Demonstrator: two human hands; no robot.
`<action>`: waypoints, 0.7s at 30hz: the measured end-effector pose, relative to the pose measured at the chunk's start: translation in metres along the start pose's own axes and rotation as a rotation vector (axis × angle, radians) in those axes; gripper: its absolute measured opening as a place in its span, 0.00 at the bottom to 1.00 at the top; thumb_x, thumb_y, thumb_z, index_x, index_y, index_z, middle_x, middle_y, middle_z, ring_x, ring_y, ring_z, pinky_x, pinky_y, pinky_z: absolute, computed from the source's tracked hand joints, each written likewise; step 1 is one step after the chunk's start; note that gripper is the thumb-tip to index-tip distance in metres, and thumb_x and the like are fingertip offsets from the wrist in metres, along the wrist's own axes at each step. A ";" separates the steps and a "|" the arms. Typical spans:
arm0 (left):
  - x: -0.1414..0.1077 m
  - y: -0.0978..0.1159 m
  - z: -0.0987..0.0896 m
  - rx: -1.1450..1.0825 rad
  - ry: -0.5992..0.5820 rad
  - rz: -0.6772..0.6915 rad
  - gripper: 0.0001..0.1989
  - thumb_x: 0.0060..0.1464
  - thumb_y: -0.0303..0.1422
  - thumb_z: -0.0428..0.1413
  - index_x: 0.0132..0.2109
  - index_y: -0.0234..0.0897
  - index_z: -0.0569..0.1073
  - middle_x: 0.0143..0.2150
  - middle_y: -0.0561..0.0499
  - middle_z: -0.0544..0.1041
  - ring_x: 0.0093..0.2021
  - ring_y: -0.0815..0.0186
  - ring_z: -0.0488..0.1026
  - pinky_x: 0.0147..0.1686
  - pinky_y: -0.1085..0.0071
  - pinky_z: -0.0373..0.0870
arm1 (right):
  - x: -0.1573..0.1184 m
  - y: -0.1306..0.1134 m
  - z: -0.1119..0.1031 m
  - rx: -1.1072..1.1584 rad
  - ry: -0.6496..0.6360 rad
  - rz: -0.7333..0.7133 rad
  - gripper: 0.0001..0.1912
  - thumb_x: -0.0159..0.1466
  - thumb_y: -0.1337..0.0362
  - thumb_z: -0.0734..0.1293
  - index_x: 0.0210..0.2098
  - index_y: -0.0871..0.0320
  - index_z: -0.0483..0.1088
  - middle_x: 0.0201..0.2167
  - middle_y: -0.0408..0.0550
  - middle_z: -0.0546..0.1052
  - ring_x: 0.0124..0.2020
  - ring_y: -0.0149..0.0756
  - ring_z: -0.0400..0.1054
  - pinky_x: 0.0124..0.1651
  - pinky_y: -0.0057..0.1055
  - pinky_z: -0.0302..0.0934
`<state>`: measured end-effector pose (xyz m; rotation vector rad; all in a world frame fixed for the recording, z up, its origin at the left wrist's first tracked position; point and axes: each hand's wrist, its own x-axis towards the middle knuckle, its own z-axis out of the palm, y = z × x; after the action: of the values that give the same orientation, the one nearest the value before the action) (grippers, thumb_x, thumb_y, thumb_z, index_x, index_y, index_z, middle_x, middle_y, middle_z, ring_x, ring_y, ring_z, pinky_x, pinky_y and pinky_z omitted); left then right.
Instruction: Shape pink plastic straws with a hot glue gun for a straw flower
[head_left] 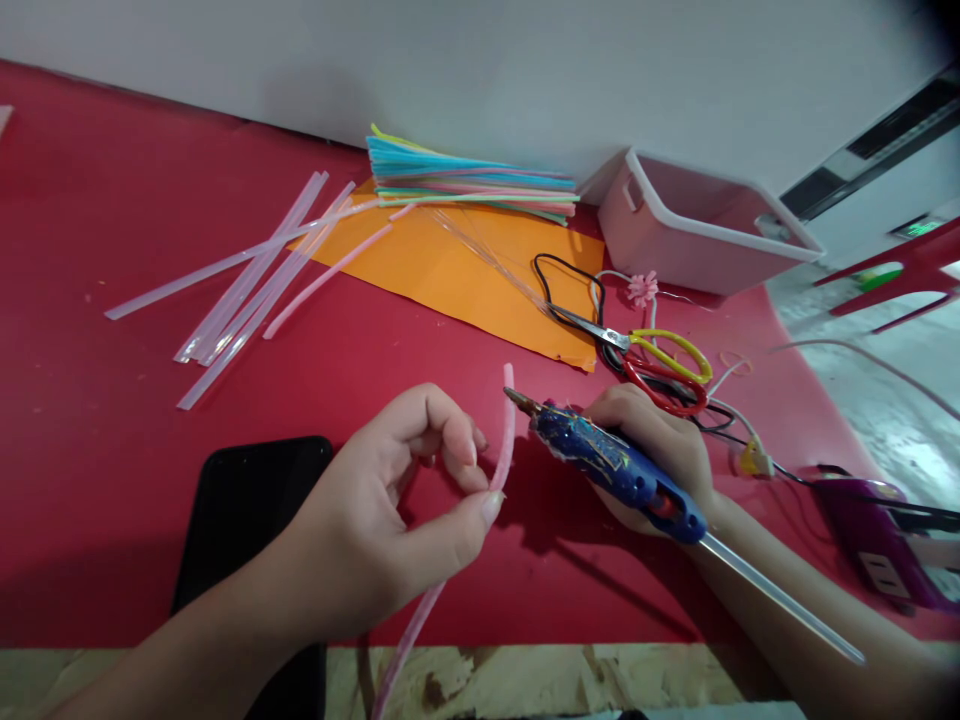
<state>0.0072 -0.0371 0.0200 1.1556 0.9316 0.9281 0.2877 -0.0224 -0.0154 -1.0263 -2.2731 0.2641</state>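
Between thumb and finger, my left hand [409, 500] pinches a pink pipe cleaner [508, 430]. Its short upper end stands up past the fingertips, and its long part hangs down below the hand. My right hand [660, 440] is wrapped round a blue hot glue gun [607, 455], whose brown nozzle points left. The nozzle tip is at the upper end of the pipe cleaner; whether they touch I cannot tell. A clear glue stick [780, 595] sticks out of the gun's back. The trigger fingers are mostly hidden behind the gun.
Several clear glue sticks [247, 290] and a black phone [247, 500] lie left on the red table [90, 400]. Behind are a pipe cleaner bundle [465, 180], orange paper [450, 270], scissors [637, 350] and a pink bin [675, 230]. Cables and a purple power strip [877, 540] lie right.
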 end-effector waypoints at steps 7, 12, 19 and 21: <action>0.001 -0.005 -0.003 -0.008 -0.052 0.040 0.14 0.51 0.20 0.64 0.34 0.42 0.69 0.31 0.56 0.72 0.41 0.68 0.74 0.43 0.76 0.72 | 0.001 -0.001 0.000 -0.011 0.001 0.012 0.07 0.64 0.62 0.69 0.42 0.54 0.69 0.31 0.46 0.77 0.31 0.39 0.71 0.34 0.35 0.64; 0.000 -0.001 -0.001 -0.043 -0.015 0.017 0.14 0.49 0.21 0.65 0.33 0.41 0.69 0.29 0.56 0.71 0.40 0.68 0.73 0.43 0.74 0.71 | 0.002 -0.001 0.000 -0.025 0.002 0.007 0.08 0.63 0.62 0.69 0.41 0.53 0.69 0.31 0.46 0.77 0.30 0.38 0.71 0.33 0.35 0.64; 0.001 0.003 0.001 -0.078 -0.013 -0.012 0.15 0.47 0.20 0.65 0.32 0.41 0.68 0.28 0.57 0.71 0.39 0.67 0.73 0.41 0.73 0.71 | 0.000 0.001 0.000 -0.026 0.007 0.009 0.09 0.62 0.65 0.69 0.42 0.52 0.68 0.32 0.46 0.78 0.32 0.39 0.72 0.34 0.35 0.64; 0.001 0.002 0.000 -0.078 -0.030 -0.016 0.15 0.47 0.20 0.65 0.32 0.41 0.68 0.29 0.56 0.72 0.40 0.67 0.74 0.41 0.73 0.71 | 0.000 0.000 0.000 -0.021 0.012 0.019 0.10 0.61 0.65 0.70 0.41 0.52 0.68 0.32 0.46 0.78 0.32 0.39 0.73 0.34 0.35 0.65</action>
<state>0.0071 -0.0356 0.0215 1.0919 0.8720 0.9232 0.2880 -0.0222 -0.0157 -1.0581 -2.2609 0.2416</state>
